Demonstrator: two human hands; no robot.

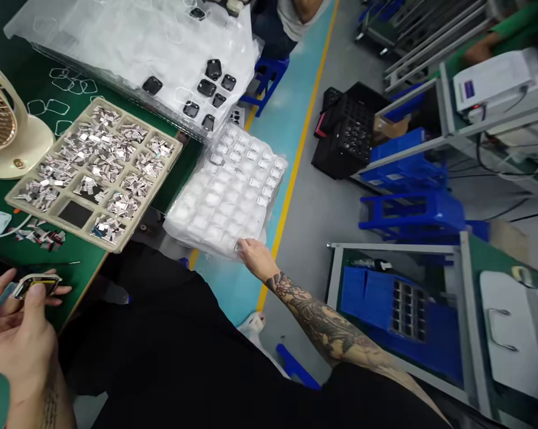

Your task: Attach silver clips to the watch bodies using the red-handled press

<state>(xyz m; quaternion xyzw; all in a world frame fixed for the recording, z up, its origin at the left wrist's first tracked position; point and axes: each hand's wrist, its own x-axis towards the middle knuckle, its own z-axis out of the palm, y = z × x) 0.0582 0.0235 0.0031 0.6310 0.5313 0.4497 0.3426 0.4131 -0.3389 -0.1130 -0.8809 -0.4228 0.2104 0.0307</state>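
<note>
Over the green table's edge at the lower left, my left hand holds a small watch-like case with a pale rim and dark inside, thumb on top. My right arm reaches out to a white plastic tray with rows of pockets. The closed fingers of my right hand are at its near corner; whether they grip the tray or a piece in it is hidden. Small clear-framed parts sit in its far and right pockets. A beige compartment box full of small silver-white parts lies left of the tray.
A cream fan stands at the left. White plastic sheets with black cases lie at the back. A blue stool and a seated person are beyond. Black crates, blue stools and metal-framed benches stand across the aisle.
</note>
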